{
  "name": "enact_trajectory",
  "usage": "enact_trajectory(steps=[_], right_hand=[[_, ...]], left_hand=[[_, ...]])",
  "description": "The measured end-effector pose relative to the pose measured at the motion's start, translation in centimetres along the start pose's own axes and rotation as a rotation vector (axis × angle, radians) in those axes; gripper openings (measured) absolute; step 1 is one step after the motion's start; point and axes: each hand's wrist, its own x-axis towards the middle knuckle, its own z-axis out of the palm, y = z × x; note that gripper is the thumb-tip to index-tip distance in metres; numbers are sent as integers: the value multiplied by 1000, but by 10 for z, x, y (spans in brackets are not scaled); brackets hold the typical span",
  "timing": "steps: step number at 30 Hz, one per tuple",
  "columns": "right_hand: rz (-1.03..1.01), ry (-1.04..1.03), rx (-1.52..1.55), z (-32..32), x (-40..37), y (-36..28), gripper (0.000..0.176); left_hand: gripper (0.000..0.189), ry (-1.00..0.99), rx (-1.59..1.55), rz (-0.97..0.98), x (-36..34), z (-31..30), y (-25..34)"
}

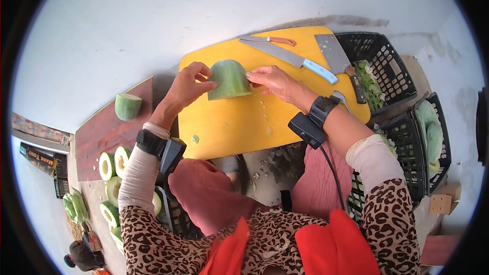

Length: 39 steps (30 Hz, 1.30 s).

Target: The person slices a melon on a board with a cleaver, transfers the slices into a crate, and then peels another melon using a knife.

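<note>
A chunk of green winter melon (229, 80) stands on the yellow cutting board (219, 132), toward its back left. My left hand (192, 82) has its thumb and bent fingers against the melon's left side. From the right, my right hand (271, 80) touches the opposite side with thumb and forefinger drawn together. Behind my right hand lie a large knife with a light blue handle (319, 71) and a smaller knife with a brown handle (281, 40). A cleaver (332, 51) rests at the board's right end, and a spoon (342, 99) lies near my right wrist.
Peelings fill part of a black crate (392, 63) at the right; another black crate (438, 122) holds pale green melons. On the left, a melon piece (128, 107) sits on a dark red board (109, 137). Several cut melons (113, 191) are stacked below it. A wall (153, 15) stands behind.
</note>
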Motion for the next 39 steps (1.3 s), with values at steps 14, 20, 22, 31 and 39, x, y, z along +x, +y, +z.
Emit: enact_trajectory(steps=[14, 20, 22, 31, 39], right_hand=[[65, -266, -655, 42, -48, -3, 76], [67, -492, -1035, 35, -49, 32, 42], [-5, -439, -1063, 31, -54, 32, 36], [-215, 121, -1117, 6, -18, 15, 44], [-291, 63, -1170, 36, 20, 18, 24]], left_hand=[[78, -375, 418, -75, -53, 4, 41], [83, -364, 488, -70, -52, 3, 33], [85, -345, 379, -125, -56, 6, 32], [91, -84, 135, -295, -86, 39, 21], [95, -126, 49, -298, -100, 38, 27]])
